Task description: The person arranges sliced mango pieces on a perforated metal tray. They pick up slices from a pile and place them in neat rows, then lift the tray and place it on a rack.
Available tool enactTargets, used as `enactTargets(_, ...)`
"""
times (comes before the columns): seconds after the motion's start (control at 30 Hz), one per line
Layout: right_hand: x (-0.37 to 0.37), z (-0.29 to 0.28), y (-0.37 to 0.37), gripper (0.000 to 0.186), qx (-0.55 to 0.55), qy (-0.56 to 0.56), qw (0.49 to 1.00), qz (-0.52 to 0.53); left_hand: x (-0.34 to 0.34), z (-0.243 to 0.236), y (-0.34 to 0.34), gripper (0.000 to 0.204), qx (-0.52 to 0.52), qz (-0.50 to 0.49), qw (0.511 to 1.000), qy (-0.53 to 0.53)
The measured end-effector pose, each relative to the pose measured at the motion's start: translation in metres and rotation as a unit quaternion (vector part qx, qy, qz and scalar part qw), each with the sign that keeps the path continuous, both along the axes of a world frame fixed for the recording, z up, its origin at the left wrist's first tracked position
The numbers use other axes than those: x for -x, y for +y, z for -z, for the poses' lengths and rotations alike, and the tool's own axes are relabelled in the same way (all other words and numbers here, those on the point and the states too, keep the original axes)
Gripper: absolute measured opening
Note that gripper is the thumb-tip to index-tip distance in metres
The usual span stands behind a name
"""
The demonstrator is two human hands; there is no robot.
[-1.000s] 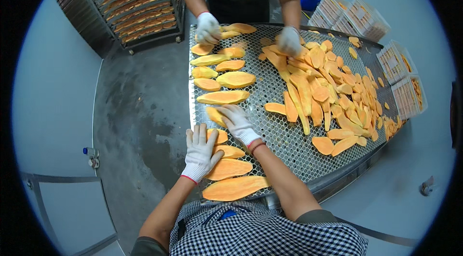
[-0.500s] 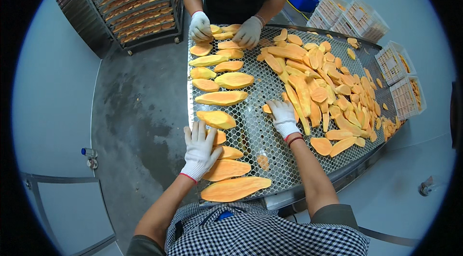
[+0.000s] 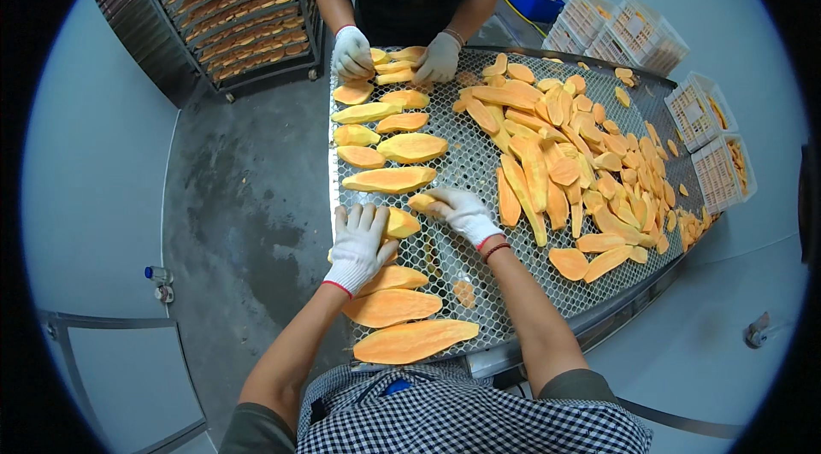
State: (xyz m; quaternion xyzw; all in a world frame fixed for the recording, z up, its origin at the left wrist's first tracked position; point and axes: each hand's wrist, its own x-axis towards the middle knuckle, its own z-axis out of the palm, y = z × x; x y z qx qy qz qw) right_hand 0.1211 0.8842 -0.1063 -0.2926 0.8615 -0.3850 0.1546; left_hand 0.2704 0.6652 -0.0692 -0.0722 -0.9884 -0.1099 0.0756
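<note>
Laid: slices (image 3: 392,308) in rows, centre-left of frame, on mesh table (image 3: 466,165); unlaid: loose heap (image 3: 564,170), right of centre; right hand (image 3: 464,213): fingers closed on small slice (image 3: 419,202), mid-frame; left hand (image 3: 357,245): over yellow slice (image 3: 401,223), whether gripping cannot tell

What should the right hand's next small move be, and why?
Probably set the held slice down on the mesh: the right hand grips it beside a bare gap between the farther long slice and the left hand.
</note>
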Motion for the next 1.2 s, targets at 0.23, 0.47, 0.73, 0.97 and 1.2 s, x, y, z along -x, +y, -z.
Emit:
enactTargets(0.23, -0.016, 0.0, 0.001, 0.058, -0.063, 0.094, 0.991, 0.067, -0.007, -0.005, -0.001, 0.058, -0.009, 0.001, 1.0, 0.022)
enactTargets(0.47, -0.023, 0.017, 0.015, 0.042, -0.041, 0.195, 0.98, 0.007, -0.008, -0.009, -0.001, 0.054, -0.051, 0.002, 0.998, 0.022)
enactTargets(0.73, -0.029, -0.002, -0.01, 0.049, -0.06, 0.191, 0.979, 0.026, -0.005, 0.009, -0.009, 0.055, -0.109, -0.039, 0.992, 0.049)
enactTargets(0.97, -0.053, 0.041, 0.024, 0.053, -0.064, 0.158, 0.965, 0.2, 0.054, 0.012, 0.041, 0.055, -0.025, -0.206, 0.975, -0.082)
enactTargets(1.2, -0.048, 0.032, 0.024, 0.046, -0.004, 0.166, 0.972, 0.168, 0.07, 0.004, 0.048, 0.048, -0.214, -0.323, 0.921, -0.051)
